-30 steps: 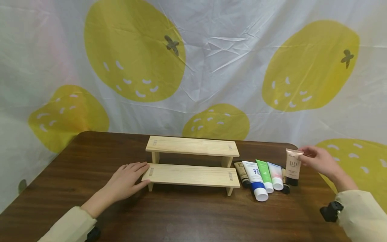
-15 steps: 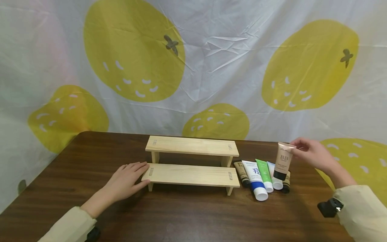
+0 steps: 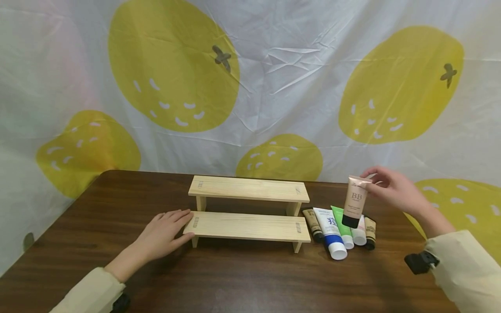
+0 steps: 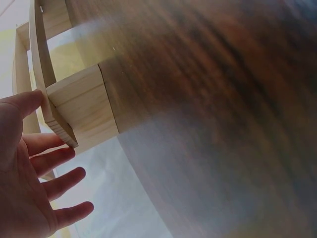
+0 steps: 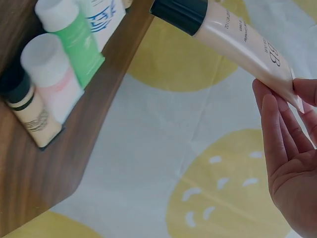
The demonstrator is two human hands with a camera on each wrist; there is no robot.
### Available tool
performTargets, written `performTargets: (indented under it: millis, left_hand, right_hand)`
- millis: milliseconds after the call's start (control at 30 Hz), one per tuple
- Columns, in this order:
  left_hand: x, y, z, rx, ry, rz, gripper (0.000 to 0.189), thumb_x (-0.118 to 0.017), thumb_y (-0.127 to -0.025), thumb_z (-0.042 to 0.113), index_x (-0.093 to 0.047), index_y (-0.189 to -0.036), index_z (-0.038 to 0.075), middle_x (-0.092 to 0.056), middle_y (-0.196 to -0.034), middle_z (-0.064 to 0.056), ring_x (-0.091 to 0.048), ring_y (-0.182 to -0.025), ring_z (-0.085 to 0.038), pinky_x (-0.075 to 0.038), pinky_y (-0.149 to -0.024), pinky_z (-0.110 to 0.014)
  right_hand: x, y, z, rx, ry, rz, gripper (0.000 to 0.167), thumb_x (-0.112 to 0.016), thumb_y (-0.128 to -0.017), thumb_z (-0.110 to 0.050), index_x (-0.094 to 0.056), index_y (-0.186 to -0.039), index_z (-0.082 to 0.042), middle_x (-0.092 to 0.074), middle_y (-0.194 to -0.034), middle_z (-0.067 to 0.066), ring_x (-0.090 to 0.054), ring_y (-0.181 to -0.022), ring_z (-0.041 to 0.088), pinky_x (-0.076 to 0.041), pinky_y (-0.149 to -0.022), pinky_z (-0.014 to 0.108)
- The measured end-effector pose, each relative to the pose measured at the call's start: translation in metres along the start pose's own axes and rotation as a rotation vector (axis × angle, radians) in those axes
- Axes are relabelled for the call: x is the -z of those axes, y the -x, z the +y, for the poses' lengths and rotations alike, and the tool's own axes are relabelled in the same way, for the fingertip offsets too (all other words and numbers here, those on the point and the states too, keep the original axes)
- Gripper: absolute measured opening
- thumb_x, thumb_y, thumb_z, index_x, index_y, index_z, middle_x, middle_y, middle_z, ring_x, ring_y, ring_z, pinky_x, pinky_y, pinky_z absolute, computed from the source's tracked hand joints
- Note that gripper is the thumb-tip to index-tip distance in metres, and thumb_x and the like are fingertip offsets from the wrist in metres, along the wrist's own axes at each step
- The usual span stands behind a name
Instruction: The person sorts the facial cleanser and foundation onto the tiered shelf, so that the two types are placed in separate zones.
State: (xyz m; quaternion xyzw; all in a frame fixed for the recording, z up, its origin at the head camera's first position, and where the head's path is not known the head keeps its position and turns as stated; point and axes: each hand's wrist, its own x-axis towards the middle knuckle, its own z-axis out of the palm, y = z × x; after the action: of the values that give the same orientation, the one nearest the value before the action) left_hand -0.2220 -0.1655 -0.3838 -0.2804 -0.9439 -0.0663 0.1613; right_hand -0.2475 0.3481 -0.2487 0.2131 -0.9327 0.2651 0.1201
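Note:
My right hand (image 3: pixel 399 193) pinches the crimped top end of a beige BB cream tube (image 3: pixel 355 202) between thumb and fingers. The tube hangs cap down, slightly tilted, its black cap in front of a green tube (image 3: pixel 338 214). In the right wrist view the same BB cream tube (image 5: pixel 242 42) shows clear of the table. My left hand (image 3: pixel 162 234) rests at the left end of the lower wooden stand (image 3: pixel 246 226). In the left wrist view the thumb and fingertips touch the board's end (image 4: pixel 62 130), and the other fingers extend loosely past it.
Right of the stand lie a brown tube (image 3: pixel 312 221), a white-and-blue tube (image 3: pixel 328 224), a pale pink tube (image 3: pixel 359 235) and a small gold tube (image 3: pixel 370 228). A taller wooden stand (image 3: pixel 250 189) stands behind the lower one. A lemon-print curtain (image 3: pixel 274 95) hangs behind the table (image 3: pixel 235 278).
My right hand has lifted the BB cream tube and carried it left, from beside the small gold tube to over the green tube. My left hand stays in place.

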Motion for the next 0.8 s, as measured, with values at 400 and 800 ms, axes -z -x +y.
performTargets:
  millis: [400,800]
  left_hand:
    - [0.000,0.000,0.000,-0.001,0.001,0.008,0.054,-0.054,-0.085,0.042,-0.052,-0.123,0.002,-0.049,-0.123,-0.013,-0.045,-0.110,-0.031,-0.033,-0.087,-0.050]
    - [0.001,-0.001,0.001,0.001,0.002,-0.006,0.054,-0.054,-0.085,0.041,-0.052,-0.123,0.003,-0.048,-0.124,-0.013,-0.045,-0.111,-0.032,-0.033,-0.087,-0.051]
  right_hand:
    - [0.000,-0.017,-0.035,0.077,-0.044,-0.034,0.018,-0.056,-0.085,-0.005,-0.055,-0.103,-0.003,-0.060,-0.080,0.009,-0.060,-0.066,0.012,-0.046,-0.058,0.028]
    - [-0.004,-0.038,-0.069,0.102,-0.045,-0.089,0.012,-0.055,-0.087,-0.011,-0.056,-0.099,-0.008,-0.061,-0.084,0.007,-0.059,-0.073,0.018,-0.046,-0.063,0.031]
